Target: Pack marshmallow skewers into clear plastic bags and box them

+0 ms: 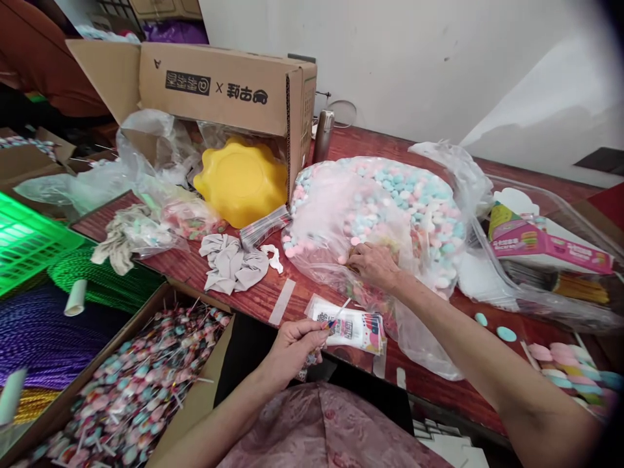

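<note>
My left hand (295, 348) is closed in a pinch on a thin white stick (340, 311), just in front of a stack of printed packets (353, 327) at the table's near edge. My right hand (373, 263) reaches into a large clear plastic bag (341, 214) filled with pastel pink, blue and white candies (414, 201). Its fingers curl down among the candies; what they hold is hidden.
A cardboard box (131, 390) of wrapped lollipops sits at lower left. A yellow scalloped bowl (241, 179) leans by an open carton (219, 84). Grey cloth (231, 266), a metal flask (322, 135), a green crate (24, 240), and a clear tray with pink boxes (546, 244) surround.
</note>
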A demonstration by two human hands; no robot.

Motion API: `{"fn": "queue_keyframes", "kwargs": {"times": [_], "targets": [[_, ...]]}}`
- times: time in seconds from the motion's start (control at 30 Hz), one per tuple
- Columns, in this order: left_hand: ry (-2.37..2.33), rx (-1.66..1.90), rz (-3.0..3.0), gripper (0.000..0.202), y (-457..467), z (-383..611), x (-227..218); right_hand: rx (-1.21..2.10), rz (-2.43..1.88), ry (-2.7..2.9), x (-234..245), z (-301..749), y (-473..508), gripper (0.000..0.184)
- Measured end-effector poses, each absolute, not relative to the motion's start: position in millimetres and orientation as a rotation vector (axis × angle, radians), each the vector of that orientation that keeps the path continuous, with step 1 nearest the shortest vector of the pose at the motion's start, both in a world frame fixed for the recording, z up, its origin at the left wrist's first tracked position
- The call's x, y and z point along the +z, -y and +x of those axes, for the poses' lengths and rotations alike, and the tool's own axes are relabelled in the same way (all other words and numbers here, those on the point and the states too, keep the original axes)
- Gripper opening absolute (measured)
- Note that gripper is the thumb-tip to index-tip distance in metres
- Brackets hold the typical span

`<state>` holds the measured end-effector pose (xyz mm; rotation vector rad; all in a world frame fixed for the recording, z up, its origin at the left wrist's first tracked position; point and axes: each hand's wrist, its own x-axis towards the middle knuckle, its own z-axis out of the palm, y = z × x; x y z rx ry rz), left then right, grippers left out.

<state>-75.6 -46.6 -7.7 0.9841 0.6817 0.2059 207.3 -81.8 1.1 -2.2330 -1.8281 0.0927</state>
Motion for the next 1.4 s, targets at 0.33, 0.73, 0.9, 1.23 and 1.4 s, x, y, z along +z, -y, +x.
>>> {"fn": "queue_keyframes", "kwargs": {"times": [0.33, 0.73, 0.9, 1.23, 1.4], "targets": [[-0.703, 0.146, 1.015, 0.046, 54.0, -61.9, 0.6, 0.079, -2.056, 1.33, 31.2, 221.8, 112.1, 0.02], [-0.638, 0.299, 1.096, 0.031, 44.3, -34.1, 4.0, 0.27, -1.676, 1.225, 46.7, 134.0, 148.1, 0.012], [-0.574, 0.388, 1.244, 0.023, 43.6, -31.6, -6.9, 0.241, -1.619, 1.329, 18.6, 80.6, 149.1, 0.027], [-0.57, 0.332, 1.227, 0.034, 46.4, -48.6, -10.8, 0.263, -1.751, 1.35, 8.3, 69.1, 151.8, 0.051], [-0.556, 0.424, 1.249, 0.03, 46.8, -49.7, -8.3, 0.307, -1.683, 1.215, 5.3, 59.1, 159.7, 0.049]]}}
